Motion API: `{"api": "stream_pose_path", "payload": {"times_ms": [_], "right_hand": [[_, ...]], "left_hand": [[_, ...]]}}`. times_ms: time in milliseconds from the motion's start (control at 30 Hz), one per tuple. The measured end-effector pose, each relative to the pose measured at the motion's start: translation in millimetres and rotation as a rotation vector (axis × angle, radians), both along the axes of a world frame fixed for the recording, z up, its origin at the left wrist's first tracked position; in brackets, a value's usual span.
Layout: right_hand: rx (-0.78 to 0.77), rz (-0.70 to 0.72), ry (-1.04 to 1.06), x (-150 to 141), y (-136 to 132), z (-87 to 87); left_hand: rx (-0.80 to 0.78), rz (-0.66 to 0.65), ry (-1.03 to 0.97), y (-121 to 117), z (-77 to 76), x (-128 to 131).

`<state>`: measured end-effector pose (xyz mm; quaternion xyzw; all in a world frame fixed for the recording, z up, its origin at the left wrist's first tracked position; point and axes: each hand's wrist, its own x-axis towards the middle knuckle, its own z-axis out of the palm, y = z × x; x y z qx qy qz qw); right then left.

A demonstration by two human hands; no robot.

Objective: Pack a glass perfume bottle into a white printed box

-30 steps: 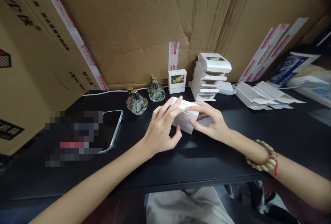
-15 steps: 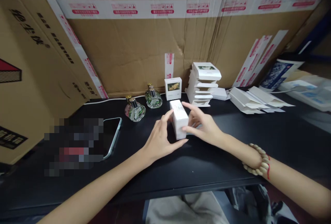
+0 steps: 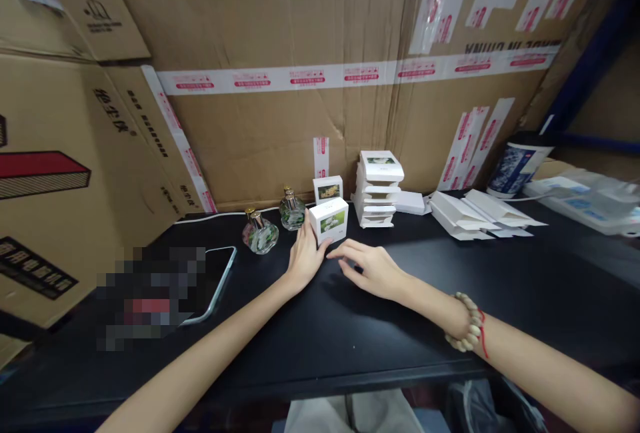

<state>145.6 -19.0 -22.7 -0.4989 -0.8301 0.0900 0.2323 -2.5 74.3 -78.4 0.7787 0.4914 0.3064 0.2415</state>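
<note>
A small white box (image 3: 330, 220) with a flower picture on its front stands upright on the black table. My left hand (image 3: 305, 254) grips its left side, with the thumb at the lower front edge. Just in front of the box hovers my right hand (image 3: 373, 268), fingers slightly bent and apart, holding nothing. Directly behind stands a second white box (image 3: 328, 190) with a yellowish flower picture. Glass perfume bottles (image 3: 263, 234) with gold and silver caps are to the left of my left hand.
Open white boxes (image 3: 379, 186) are stacked right of the two boxes. Flattened cartons (image 3: 463, 214) lie farther right, near a patterned cup (image 3: 520, 163). A phone (image 3: 220, 286) lies at the left. Cardboard walls (image 3: 280, 126) close off the back and left.
The white box has moved back to stand before the other box, its flower picture now facing me. My right hand has let go and drawn away. The view has tilted up.
</note>
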Motion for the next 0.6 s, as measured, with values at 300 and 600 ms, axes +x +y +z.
{"api": "stream_pose_path", "payload": {"times_ms": [300, 600], "right_hand": [[0.070, 0.119, -0.054, -5, -5, 0.7], [0.012, 0.191, -0.189, -9, -9, 4.5]], "left_hand": [[0.108, 0.163, 0.092, 24, 10.4, 45], [0.188, 0.167, 0.142, 30, 11.2, 50]]}}
